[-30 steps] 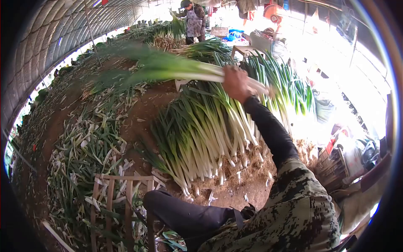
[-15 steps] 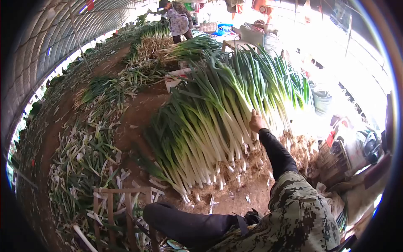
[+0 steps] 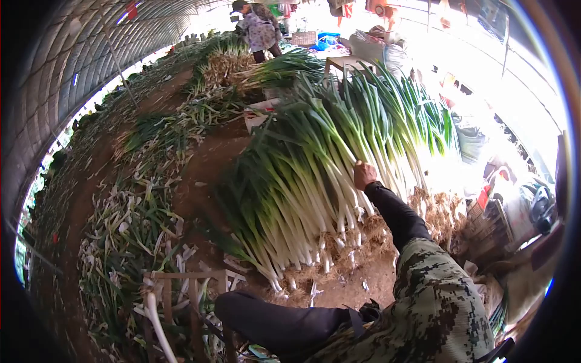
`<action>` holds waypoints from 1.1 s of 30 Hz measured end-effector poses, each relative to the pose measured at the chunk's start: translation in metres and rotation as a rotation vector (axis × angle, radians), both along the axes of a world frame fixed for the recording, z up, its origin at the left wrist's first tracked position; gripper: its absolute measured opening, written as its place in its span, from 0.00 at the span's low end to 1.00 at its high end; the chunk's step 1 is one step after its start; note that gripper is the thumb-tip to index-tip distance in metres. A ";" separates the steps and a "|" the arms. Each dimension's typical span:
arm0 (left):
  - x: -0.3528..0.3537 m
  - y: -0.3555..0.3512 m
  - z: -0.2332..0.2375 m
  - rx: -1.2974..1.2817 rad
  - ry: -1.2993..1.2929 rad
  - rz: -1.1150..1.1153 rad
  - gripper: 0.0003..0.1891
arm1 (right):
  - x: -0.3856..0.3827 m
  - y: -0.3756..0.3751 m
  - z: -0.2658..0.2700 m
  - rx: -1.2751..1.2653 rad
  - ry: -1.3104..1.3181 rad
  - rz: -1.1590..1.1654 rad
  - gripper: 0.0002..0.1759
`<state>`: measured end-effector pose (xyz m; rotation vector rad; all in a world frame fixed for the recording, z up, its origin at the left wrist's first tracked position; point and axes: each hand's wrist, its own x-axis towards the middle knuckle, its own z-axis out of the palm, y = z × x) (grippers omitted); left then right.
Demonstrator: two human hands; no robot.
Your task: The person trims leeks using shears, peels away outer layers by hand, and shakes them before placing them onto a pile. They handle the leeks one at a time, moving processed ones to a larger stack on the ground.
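Note:
A wide row of leeks (image 3: 302,187) lies spread on the ground before me, green tops leaning away and white stalks with brown roots toward me. My right hand (image 3: 364,174) reaches into the right-middle of the row, its fingers closed round a leek's pale stalk. A black cuff and a camouflage sleeve cover that arm. My left hand is out of the picture. At the lower left, one pale leek stalk (image 3: 160,327) rises at a slant in front of a wooden frame (image 3: 193,290).
Trimmed leaves (image 3: 130,242) litter the soil on the left. Further back, a person (image 3: 259,33) stands beside more piled leeks (image 3: 284,68). A wicker basket (image 3: 487,224) and bags (image 3: 514,202) stand at the right. My bent knee (image 3: 266,317) is below the row.
The view has shifted slightly. My right hand has drawn a little left along the leeks, its fingers now curled tighter. The pale stalk at lower left has come up and to the right.

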<state>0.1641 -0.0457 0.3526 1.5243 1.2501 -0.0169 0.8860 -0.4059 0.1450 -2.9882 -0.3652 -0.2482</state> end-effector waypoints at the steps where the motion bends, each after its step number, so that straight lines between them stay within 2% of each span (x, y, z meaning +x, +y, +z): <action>1: 0.003 0.002 0.001 0.027 0.003 -0.088 0.23 | -0.005 0.013 0.013 -0.059 -0.024 0.010 0.18; 2: 0.010 -0.004 0.000 -0.060 0.044 0.021 0.22 | -0.013 0.026 0.022 0.001 -0.150 0.092 0.17; 3: 0.015 0.000 -0.018 -0.052 0.006 -0.048 0.23 | -0.032 0.054 0.047 0.051 -0.184 0.122 0.20; 4: 0.024 0.009 -0.047 -0.045 -0.024 -0.120 0.23 | -0.066 0.083 0.078 0.095 -0.093 0.189 0.23; 5: 0.032 0.018 -0.079 -0.041 -0.048 -0.193 0.24 | -0.090 0.106 0.083 0.254 -0.090 0.472 0.25; 7: 0.035 0.029 -0.115 -0.030 -0.103 -0.343 0.25 | -0.192 0.160 0.128 0.247 0.020 0.855 0.28; 8: 0.055 0.006 -0.081 -0.141 -0.221 -0.444 0.25 | -0.232 0.183 0.115 0.312 -0.302 1.212 0.29; 9: 0.088 -0.023 -0.041 -0.253 -0.339 -0.542 0.24 | -0.276 0.190 0.125 0.370 -0.347 1.421 0.29; 10: 0.109 -0.034 -0.039 -0.210 -0.225 -0.502 0.24 | -0.319 0.197 0.136 0.408 -0.390 1.633 0.31; 11: 0.124 -0.038 -0.045 -0.165 -0.113 -0.461 0.25 | -0.340 0.203 0.143 0.374 -0.342 1.707 0.31; 12: 0.128 -0.039 -0.051 -0.175 -0.143 -0.522 0.24 | -0.361 0.209 0.151 0.337 -0.289 1.780 0.32; 13: 0.126 -0.040 -0.050 -0.121 -0.154 -0.532 0.23 | -0.371 0.212 0.156 0.204 -0.152 1.750 0.32; 15: 0.128 -0.039 -0.044 -0.006 -0.177 -0.561 0.20 | -0.371 0.216 0.159 0.119 -0.147 1.732 0.29; 16: 0.125 -0.044 -0.025 -0.106 -0.304 -0.408 0.21 | -0.351 0.217 0.158 0.168 -0.272 1.748 0.26; 17: 0.114 -0.037 -0.018 0.149 -0.285 -0.348 0.23 | -0.327 0.216 0.155 0.214 -0.397 1.756 0.23; 18: 0.098 -0.024 -0.010 0.400 -0.263 -0.283 0.24 | -0.298 0.217 0.145 0.314 -0.363 1.688 0.21; 19: 0.083 -0.018 0.011 0.530 -0.273 -0.152 0.26 | -0.269 0.214 0.139 0.409 -0.327 1.618 0.19; 20: 0.068 -0.006 0.031 0.657 -0.280 -0.017 0.29 | -0.243 0.199 0.147 0.202 -0.470 1.432 0.21; 21: 0.039 0.020 0.030 0.938 -0.268 0.027 0.29 | -0.218 0.181 0.166 -0.041 -0.387 1.238 0.25; 22: 0.013 0.039 0.034 1.009 -0.312 0.173 0.29 | -0.187 0.168 0.165 -0.026 -0.376 1.053 0.26; 23: 0.002 0.035 0.054 0.948 -0.370 0.313 0.29 | -0.158 0.150 0.160 0.001 -0.369 0.881 0.25; 24: -0.008 0.027 0.079 0.901 -0.283 0.268 0.28 | -0.138 0.126 0.169 0.152 -0.346 0.810 0.26; 25: -0.019 0.027 0.082 0.848 -0.258 0.267 0.27 | -0.107 0.102 0.165 0.272 -0.465 0.789 0.21; 26: -0.031 0.030 0.081 0.796 -0.233 0.267 0.25 | -0.086 0.085 0.168 0.324 -0.504 0.608 0.17; 27: -0.041 0.030 0.084 0.744 -0.209 0.264 0.24 | -0.071 0.062 0.168 0.513 -0.539 0.537 0.16; 28: -0.024 -0.004 0.107 0.722 -0.170 0.169 0.29 | -0.054 0.039 0.175 0.319 -0.383 0.296 0.18; 29: -0.033 0.000 0.100 0.633 -0.151 0.188 0.30 | -0.037 0.019 0.169 0.395 -0.405 0.171 0.19; 30: -0.049 0.009 0.086 0.545 -0.136 0.208 0.31 | -0.021 0.000 0.163 0.347 -0.432 0.015 0.20; 32: -0.066 0.009 0.061 0.426 -0.111 0.271 0.31 | 0.005 -0.049 0.147 0.329 -0.380 -0.055 0.21; 33: -0.081 0.023 0.037 0.383 -0.103 0.268 0.28 | 0.011 -0.069 0.135 0.303 -0.398 -0.109 0.23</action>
